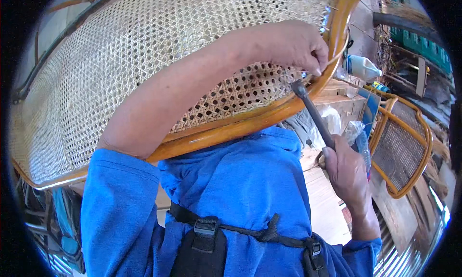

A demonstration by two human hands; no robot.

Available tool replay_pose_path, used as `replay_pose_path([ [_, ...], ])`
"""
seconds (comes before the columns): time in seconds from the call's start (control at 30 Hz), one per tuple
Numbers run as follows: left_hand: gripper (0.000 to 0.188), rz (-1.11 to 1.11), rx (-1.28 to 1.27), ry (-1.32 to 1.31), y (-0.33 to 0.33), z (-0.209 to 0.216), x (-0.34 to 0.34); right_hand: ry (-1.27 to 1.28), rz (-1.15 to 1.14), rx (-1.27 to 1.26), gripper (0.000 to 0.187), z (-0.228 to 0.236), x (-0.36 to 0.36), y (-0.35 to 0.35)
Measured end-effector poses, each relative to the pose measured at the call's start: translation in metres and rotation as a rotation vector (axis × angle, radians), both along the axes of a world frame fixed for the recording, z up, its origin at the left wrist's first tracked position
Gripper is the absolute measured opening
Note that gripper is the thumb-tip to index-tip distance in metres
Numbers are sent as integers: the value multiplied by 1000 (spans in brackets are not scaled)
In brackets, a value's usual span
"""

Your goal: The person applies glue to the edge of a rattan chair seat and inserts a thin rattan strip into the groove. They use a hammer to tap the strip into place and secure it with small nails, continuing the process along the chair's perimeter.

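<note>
A large woven cane panel (120, 60) in a varnished orange-brown wooden frame (211, 135) lies across in front of me. My left forearm reaches over the weave. At the frame's right inner edge my left hand (305, 48) is closed in a pinch, on a pale cane strand (340, 55) that curves out over the rim. The pinched end is hidden behind the fingers. My right hand (345, 168) is wrapped round the handle of a dark hammer (315, 112). Its head is just below the left fingertips, close to the frame's inner edge.
Right of the frame, a white plastic bottle (363, 68) lies on its side. A smaller cane-backed piece of furniture (402, 142) stands farther right. Clear plastic bags (353, 131) and wooden boards (394, 212) are on that side. A dark curved bar (72, 26) runs along the panel's far left.
</note>
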State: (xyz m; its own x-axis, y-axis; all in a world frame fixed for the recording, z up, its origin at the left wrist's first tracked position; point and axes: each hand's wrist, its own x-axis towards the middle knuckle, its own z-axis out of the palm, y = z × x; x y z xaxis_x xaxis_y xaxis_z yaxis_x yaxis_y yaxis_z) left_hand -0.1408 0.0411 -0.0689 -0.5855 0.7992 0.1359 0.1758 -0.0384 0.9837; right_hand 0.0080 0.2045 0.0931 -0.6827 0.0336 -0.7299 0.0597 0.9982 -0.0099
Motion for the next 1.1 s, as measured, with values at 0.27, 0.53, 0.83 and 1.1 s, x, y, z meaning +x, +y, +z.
replay_pose_path([
  [0.27,25,-74,-113,-58,-1,15,-9,417,122,-602,38,-91,40,20],
  [0.53,79,575,-571,433,-20,9,44,423,167,-748,33,-127,46,15],
  [0.83,87,500,-898,352,-23,29,87,872,-474,-365,9,-131,68,107],
  [1.1,66,446,-947,296,-59,53,108,763,-703,-90,20,-214,115,235],
])
